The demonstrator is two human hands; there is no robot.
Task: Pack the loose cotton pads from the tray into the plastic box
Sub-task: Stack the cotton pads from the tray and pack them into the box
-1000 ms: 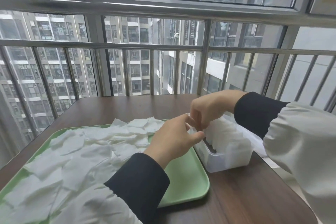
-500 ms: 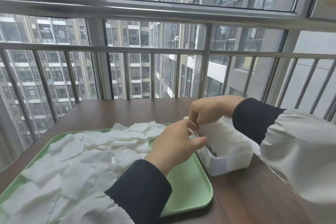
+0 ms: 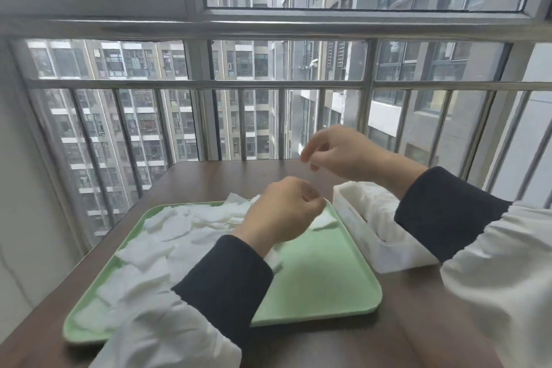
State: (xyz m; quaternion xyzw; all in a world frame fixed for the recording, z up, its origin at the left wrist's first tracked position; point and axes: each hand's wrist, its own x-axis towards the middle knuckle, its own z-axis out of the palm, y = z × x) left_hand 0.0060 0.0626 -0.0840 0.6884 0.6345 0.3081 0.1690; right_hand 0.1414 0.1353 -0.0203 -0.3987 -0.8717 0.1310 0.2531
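A pale green tray [image 3: 328, 278] lies on the brown table, its left half covered with several loose white cotton pads [image 3: 161, 227]. To its right stands the translucent plastic box [image 3: 351, 219], stuffed with white pads [image 3: 373, 203]. My left hand [image 3: 283, 209] hovers over the tray's far right part with its fingers curled, and a single cotton pad [image 3: 324, 221] sticks out from under its fingertips. My right hand [image 3: 337, 151] is raised above the box's far end, fingers loosely bent, with nothing visible in them. The frame is blurred.
The table [image 3: 209, 176] ends at a metal window railing [image 3: 268, 85] just behind the tray and box. Bare green tray floor shows on the right half. My right sleeve [image 3: 478, 248] covers the near end of the box.
Both hands have left the box opening. The left hand drew back over the tray, the right hand lifted up above the box. The camera view tilted down and nearer.
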